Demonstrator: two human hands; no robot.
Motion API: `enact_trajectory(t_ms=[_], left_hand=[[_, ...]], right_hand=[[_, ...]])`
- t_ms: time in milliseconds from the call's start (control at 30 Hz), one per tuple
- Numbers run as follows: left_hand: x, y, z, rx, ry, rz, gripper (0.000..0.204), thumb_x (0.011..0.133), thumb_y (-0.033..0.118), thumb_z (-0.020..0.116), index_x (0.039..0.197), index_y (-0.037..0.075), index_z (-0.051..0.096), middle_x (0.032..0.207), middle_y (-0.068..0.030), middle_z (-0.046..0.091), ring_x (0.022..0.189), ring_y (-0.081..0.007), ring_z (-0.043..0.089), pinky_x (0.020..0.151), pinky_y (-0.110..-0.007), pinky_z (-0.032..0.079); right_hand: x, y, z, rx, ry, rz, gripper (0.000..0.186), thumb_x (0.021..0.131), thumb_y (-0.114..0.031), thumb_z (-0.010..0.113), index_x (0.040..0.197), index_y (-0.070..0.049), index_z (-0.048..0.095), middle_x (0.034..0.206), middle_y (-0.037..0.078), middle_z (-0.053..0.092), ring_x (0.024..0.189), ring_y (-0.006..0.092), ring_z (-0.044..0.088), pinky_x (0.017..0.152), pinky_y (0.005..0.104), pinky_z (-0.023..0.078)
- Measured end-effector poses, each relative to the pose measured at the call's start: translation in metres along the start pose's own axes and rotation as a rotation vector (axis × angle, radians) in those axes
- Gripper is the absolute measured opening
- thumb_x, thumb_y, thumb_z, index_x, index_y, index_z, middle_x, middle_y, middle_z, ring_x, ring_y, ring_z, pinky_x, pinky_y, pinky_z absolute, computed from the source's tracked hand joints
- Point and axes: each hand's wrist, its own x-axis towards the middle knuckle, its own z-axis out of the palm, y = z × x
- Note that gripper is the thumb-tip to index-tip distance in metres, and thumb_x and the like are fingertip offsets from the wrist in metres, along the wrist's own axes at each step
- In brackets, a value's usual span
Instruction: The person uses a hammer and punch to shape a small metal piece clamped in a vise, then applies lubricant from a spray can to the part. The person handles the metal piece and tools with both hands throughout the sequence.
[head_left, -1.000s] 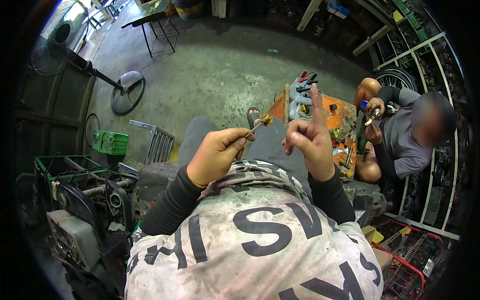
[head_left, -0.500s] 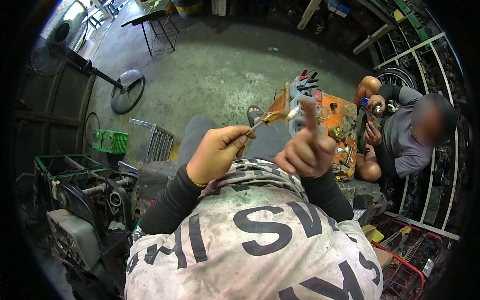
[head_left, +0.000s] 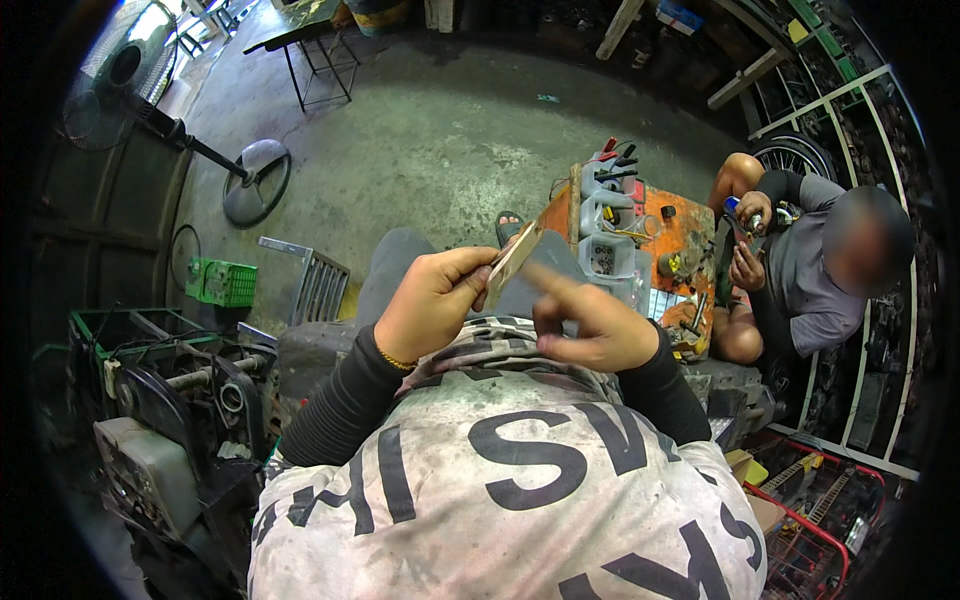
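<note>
My left hand (head_left: 432, 300) is closed, with thumb and fingers pinching the lower end of a thin, flat tan piece (head_left: 512, 263). The piece is longish with a darker golden edge and tilts up to the right; its exact kind cannot be made out. Close by on its right is my right hand (head_left: 592, 325), holding nothing. Its index finger stretches toward the flat piece, blurred by motion, while the other fingers curl in. Whether that fingertip touches the piece cannot be told.
An orange workbench (head_left: 683, 232) with clear plastic bins (head_left: 607, 255) stands ahead right. Beside it a co-worker (head_left: 815, 270) sits handling small parts. A metal stool (head_left: 318, 285), a green crate (head_left: 222, 283) and a standing fan (head_left: 255, 180) are at left; a red wire rack (head_left: 810, 520) is lower right.
The flat piece has turned from a narrow, edge-on look to showing its broad face. My right hand has moved left and down, its raised index finger now pointing at the piece.
</note>
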Motion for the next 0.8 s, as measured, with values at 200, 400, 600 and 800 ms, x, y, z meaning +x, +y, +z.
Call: enact_trajectory(t_ms=[200,400,600,800], left_hand=[[-0.001,-0.001,-0.002,0.051,-0.026,-0.001,0.017,0.094,0.0,0.048,0.105,-0.004,0.062,0.069,0.0019,0.051,0.06,-0.0058,0.044,0.055,-0.02,0.037],[0.001,0.004,-0.001,0.052,-0.044,0.015,0.017,0.094,0.0,0.049,0.103,-0.004,0.063,0.069,0.0021,0.051,0.06,-0.0061,0.045,0.055,-0.021,0.037],[0.002,0.0,0.0,0.145,-0.043,0.026,0.019,0.093,0.0,0.05,0.107,-0.005,0.062,0.071,0.0003,0.054,0.062,-0.0063,0.047,0.056,-0.021,0.039],[0.002,-0.003,0.001,0.06,0.054,0.026,0.018,0.093,0.001,0.052,0.105,-0.005,0.063,0.063,-0.0013,0.051,0.057,-0.0069,0.043,0.052,-0.024,0.038]], right_hand=[[0.006,0.009,-0.016,0.773,0.881,-0.442,0.085,0.084,-0.004,0.047,0.151,-0.016,-0.004,0.068,0.008,0.05,0.054,0.0167,0.052,0.062,0.0333,0.052],[0.006,0.024,-0.007,1.15,0.404,0.015,0.068,0.087,-0.014,0.047,0.148,-0.007,0.018,0.062,0.004,0.046,0.049,0.0158,0.048,0.061,0.0354,0.049],[0.013,0.028,-0.005,1.464,-0.182,-0.718,0.019,0.084,-0.019,0.052,0.086,-0.004,0.065,0.047,0.0,0.039,0.038,0.0116,0.043,0.056,0.0349,0.048],[-0.001,0.027,-0.02,1.068,-0.094,-0.595,0.022,0.077,-0.011,0.057,0.092,0.0,0.068,0.051,0.003,0.048,0.04,0.0121,0.045,0.054,0.0341,0.048]])
